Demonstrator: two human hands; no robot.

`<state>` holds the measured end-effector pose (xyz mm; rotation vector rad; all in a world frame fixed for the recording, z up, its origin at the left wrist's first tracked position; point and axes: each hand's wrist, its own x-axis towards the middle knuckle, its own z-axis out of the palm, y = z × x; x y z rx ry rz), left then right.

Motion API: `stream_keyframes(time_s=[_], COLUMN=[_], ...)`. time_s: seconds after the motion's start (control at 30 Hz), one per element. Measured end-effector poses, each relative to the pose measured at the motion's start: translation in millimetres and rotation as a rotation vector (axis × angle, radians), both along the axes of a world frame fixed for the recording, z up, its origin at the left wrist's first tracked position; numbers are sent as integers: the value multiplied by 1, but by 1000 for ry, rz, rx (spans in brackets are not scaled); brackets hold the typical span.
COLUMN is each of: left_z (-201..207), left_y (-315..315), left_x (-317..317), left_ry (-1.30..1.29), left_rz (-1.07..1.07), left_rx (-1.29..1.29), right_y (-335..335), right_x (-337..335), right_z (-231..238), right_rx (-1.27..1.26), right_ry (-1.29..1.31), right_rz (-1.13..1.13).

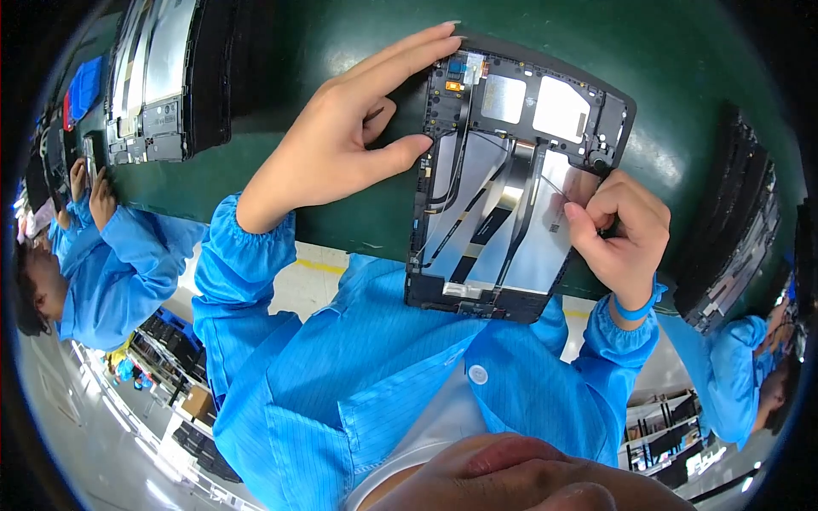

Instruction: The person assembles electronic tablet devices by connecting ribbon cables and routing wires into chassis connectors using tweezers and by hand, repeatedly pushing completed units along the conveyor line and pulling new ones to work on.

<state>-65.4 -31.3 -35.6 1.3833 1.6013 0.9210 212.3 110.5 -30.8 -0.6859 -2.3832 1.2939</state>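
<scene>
A black-framed tablet (550, 230) lies opened before me, its silvery inside, dark ribbon cables and upper circuit parts exposed. My left hand (341, 128) is open at its upper left corner: stretched fingertips touch the top edge, and the thumb rests against the left side. At the tablet's right side, my right hand (622, 226) is closed in a pinch. From between its thumb and forefinger a thin, dark pointed tool (554, 187) reaches over the silvery area. The rest of that tool is hidden in the hand.
On the green table (341, 230) stand a stack of opened tablet frames (162, 94) at left and another stack (737, 230) at right. A blue bin (83, 88) is at far left. Co-workers in blue sit at left (128, 272) and right (724, 375). Shelves (170, 358) stand behind.
</scene>
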Motion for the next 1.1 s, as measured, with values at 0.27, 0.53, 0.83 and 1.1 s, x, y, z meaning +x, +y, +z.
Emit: stream_keyframes(time_s=[0.27, 0.53, 0.83, 1.1], left_z=[-7, -8, -7, -5], left_y=[1, 4, 2, 3], left_x=[-4, -2, 1, 0], left_ry=[-8, 10, -8, -56], left_rz=[-7, 5, -3, 14], left_rx=[29, 77, 34, 7], right_y=[0, 0, -2, -2], right_x=[-1, 0, 2, 3], right_z=[-2, -3, -3, -4], right_rx=[-12, -18, -14, -21], right_ry=[0, 13, 8, 6], right_rz=[-8, -7, -11, -14])
